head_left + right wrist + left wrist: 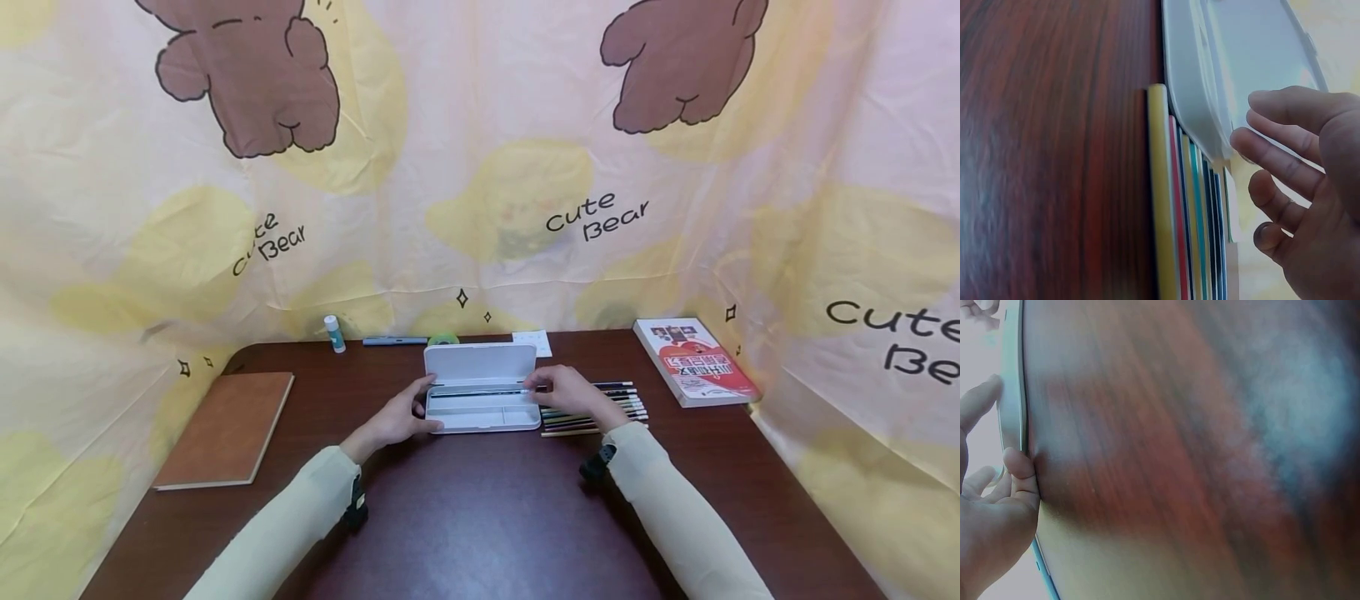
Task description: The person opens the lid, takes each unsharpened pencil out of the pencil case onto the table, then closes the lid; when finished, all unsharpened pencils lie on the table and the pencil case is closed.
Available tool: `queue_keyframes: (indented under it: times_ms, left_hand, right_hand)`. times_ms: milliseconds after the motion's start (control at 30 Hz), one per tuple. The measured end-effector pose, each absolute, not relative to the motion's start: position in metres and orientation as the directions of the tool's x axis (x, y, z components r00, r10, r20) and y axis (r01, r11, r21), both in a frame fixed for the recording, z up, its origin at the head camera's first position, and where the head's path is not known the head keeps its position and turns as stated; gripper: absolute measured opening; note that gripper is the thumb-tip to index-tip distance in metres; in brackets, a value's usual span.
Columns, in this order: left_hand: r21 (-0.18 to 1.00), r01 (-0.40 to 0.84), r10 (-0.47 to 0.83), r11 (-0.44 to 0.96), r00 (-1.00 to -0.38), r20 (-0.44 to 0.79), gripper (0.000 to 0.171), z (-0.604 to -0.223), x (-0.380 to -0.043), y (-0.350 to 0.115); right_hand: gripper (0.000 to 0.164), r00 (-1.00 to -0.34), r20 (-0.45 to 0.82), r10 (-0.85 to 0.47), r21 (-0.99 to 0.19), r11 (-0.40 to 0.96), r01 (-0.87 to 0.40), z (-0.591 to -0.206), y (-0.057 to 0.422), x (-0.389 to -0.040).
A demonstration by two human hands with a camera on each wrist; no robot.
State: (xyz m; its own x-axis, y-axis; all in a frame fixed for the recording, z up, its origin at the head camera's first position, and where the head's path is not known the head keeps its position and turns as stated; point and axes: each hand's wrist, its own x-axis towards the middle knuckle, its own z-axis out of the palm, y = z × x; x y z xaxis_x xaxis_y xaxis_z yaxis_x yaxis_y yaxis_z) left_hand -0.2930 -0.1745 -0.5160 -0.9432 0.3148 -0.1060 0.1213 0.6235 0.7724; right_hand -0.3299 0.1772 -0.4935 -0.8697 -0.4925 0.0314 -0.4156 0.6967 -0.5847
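Note:
A white pencil case (480, 362) stands on the dark wood table with its lid raised at the back. One dark pencil (472, 394) lies lengthwise in its rear compartment. My left hand (392, 418) grips the case's left end, thumb at the front corner and fingers spread toward the back. Over the right end of the case is my right hand (567, 390), fingers close to the pencil's end. In the right wrist view those fingers are loosely bent with nothing between them. A row of several pencils (1194, 206) lies side by side right of the case, partly under my right wrist.
At the left lies a brown notebook (228, 429). Along the back are a glue stick (334, 334), a blue pen (393, 341), a green tape roll (443, 339) and a white paper (542, 343). A red-and-white book (697, 362) lies back right. A printed curtain (480, 250) surrounds the table.

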Motion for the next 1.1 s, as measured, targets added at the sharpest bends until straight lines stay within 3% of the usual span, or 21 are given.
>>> queue_keyframes:
  times_ms: [233,667,1100]
  left_hand:
    - [0.775,0.105,0.305,0.623,-0.945,-0.117,0.092,-0.515,-0.292,-0.175]
    - [0.780,0.112,0.307,0.616,-0.946,-0.106,0.092,-0.516,-0.292,-0.175]
    - [0.772,0.114,0.312,0.625,-0.943,-0.113,0.092,-0.514,-0.293,-0.176]
  right_hand:
    - [0.024,-0.875,-0.023,-0.483,-0.544,0.740,-0.395,-0.494,0.164,-0.330]
    - [0.012,-0.850,-0.110,-0.516,-0.464,0.783,-0.415,-0.495,0.153,-0.329]
    - [0.006,-0.861,-0.158,-0.483,-0.456,0.809,-0.370,-0.490,0.145,-0.327]
